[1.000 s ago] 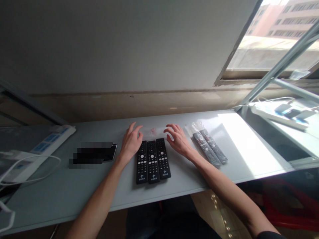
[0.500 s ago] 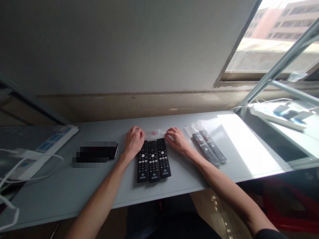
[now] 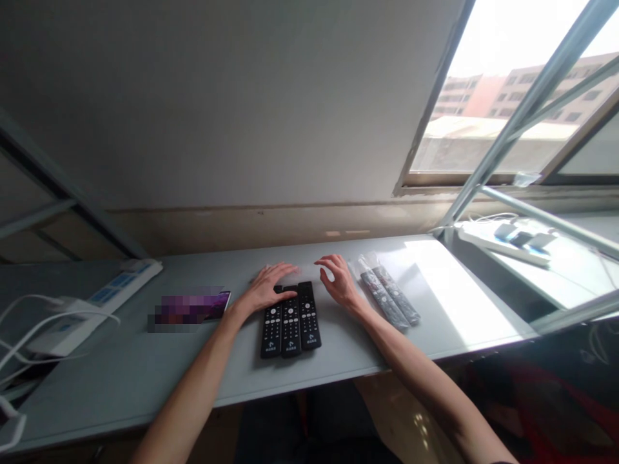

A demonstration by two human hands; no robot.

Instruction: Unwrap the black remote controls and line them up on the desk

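Three black remote controls, the left, the middle and the right, lie side by side on the grey desk. My left hand is open above their far ends, its thumb reaching over the tops of the left and middle ones. Partly hidden behind that hand is a clear plastic bag, lying flat. To the right of the remotes, my right hand is open, with thumb and fingers curved apart and nothing between them. Two more remotes in clear plastic wrapping lie just beyond it.
A phone-like device, mostly blurred out, lies left of the remotes. A white power strip with cables sits at the left, another power strip at the right. Metal frame bars rise before the window, and a wall stands behind the desk.
Both hands have loosened from the clear bag's ends. My left hand has spread its fingers over the remotes' tops. The device's dark screen now shows purple. The camera view has shifted.
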